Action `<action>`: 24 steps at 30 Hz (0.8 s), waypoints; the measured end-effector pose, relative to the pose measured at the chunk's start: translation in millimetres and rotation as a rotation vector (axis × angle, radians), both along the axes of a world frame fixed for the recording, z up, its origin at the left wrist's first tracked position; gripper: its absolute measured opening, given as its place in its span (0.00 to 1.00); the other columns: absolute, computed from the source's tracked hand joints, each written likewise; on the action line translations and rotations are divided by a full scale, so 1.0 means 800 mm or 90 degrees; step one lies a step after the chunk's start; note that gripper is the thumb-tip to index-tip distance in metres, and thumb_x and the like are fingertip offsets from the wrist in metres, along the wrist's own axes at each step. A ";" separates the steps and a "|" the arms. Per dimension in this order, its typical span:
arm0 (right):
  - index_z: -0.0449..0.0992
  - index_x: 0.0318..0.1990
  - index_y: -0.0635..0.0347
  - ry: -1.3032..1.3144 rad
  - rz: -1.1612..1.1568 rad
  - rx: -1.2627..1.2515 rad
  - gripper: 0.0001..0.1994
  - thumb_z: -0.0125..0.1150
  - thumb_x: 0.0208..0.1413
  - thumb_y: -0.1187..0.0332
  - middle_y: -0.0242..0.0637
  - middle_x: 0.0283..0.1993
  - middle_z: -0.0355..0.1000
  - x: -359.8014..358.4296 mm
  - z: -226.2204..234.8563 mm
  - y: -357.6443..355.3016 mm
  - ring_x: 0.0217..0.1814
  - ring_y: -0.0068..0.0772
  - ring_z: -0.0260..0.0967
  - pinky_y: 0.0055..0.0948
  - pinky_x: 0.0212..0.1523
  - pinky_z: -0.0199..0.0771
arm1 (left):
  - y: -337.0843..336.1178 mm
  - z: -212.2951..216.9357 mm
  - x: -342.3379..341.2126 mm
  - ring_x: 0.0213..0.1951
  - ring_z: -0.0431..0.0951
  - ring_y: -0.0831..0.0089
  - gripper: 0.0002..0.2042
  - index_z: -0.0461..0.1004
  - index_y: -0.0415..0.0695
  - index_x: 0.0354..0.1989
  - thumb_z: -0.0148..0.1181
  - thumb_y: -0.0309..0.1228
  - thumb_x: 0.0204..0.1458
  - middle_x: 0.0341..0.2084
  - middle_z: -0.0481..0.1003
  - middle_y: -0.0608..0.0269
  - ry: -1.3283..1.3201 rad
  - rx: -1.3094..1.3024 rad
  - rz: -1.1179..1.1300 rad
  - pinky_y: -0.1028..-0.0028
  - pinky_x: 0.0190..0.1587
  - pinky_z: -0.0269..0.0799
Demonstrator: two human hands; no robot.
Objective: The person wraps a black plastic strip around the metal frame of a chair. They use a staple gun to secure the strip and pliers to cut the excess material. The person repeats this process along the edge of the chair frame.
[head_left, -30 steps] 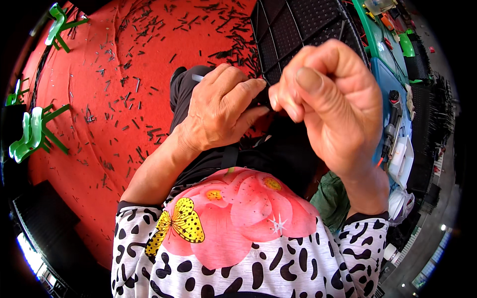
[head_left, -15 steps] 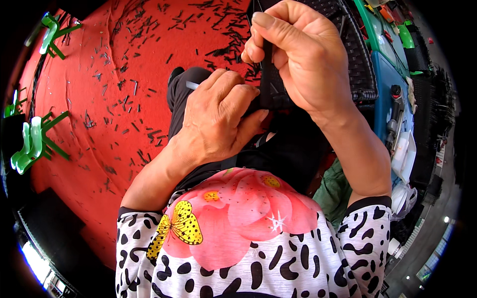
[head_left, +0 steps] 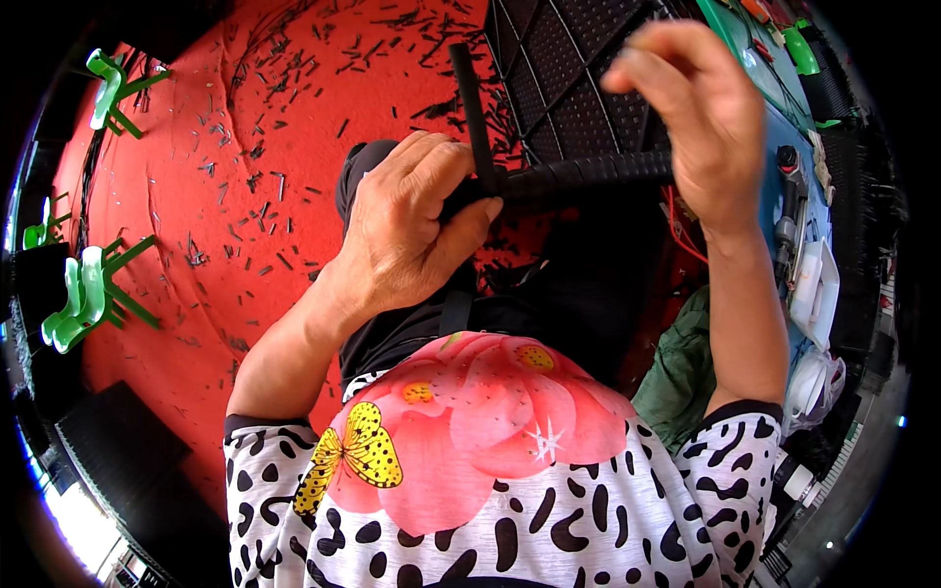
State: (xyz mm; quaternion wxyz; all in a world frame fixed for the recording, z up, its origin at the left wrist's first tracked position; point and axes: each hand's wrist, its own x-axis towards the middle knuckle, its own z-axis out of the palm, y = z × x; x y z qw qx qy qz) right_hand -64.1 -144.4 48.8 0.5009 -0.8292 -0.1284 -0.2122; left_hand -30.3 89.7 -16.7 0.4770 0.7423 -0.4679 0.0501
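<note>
My left hand [head_left: 417, 211] is closed around the near left corner of a black woven wicker piece, its thumb pressed toward the corner. Out of that corner a flat black strip [head_left: 470, 113] stands up with its far end free. A wrapped black edge bar [head_left: 588, 172] runs right from the same spot, with the dark studded lattice panel [head_left: 569, 78] beyond it. My right hand [head_left: 691, 108] is raised off the bar's right end, fingers curled and blurred by motion; whether anything thin is between them cannot be made out. What lies under my left fingers is hidden.
Short black offcuts [head_left: 265, 211] litter the red floor [head_left: 196, 323]. Green stool-like pieces [head_left: 93, 294] stand at the left. On the right a blue table [head_left: 769, 186] bears a power tool [head_left: 787, 211] and a white tray [head_left: 816, 294]. Green cloth [head_left: 676, 358] lies by my right forearm.
My right hand has moved right and away from the strip, which now stands free. The wicker piece has shifted, exposing its wrapped bar. My left hand has moved slightly left and stays closed.
</note>
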 end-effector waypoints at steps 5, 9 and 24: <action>0.73 0.37 0.62 -0.107 -0.185 -0.233 0.11 0.66 0.51 0.67 0.34 0.32 0.74 -0.046 -0.042 -0.057 0.39 0.29 0.72 0.28 0.44 0.70 | -0.011 -0.007 -0.002 0.26 0.68 0.57 0.10 0.67 0.37 0.31 0.61 0.24 0.41 0.22 0.66 0.56 -0.033 -0.027 0.003 0.66 0.30 0.64; 0.73 0.33 0.58 -0.215 -0.191 -0.442 0.09 0.66 0.46 0.67 0.32 0.23 0.68 -0.051 -0.058 -0.079 0.26 0.37 0.68 0.33 0.32 0.66 | -0.032 -0.004 -0.014 0.25 0.66 0.59 0.09 0.67 0.38 0.28 0.62 0.24 0.42 0.22 0.64 0.56 0.077 -0.019 0.036 0.66 0.28 0.62; 0.69 0.23 0.52 -0.298 -0.271 -0.443 0.13 0.61 0.49 0.56 0.30 0.21 0.65 -0.045 -0.085 -0.084 0.23 0.32 0.68 0.32 0.31 0.67 | -0.028 -0.015 -0.024 0.34 0.63 0.77 0.05 0.68 0.35 0.34 0.49 0.14 0.50 0.36 0.68 0.60 0.163 -0.138 0.059 0.79 0.38 0.60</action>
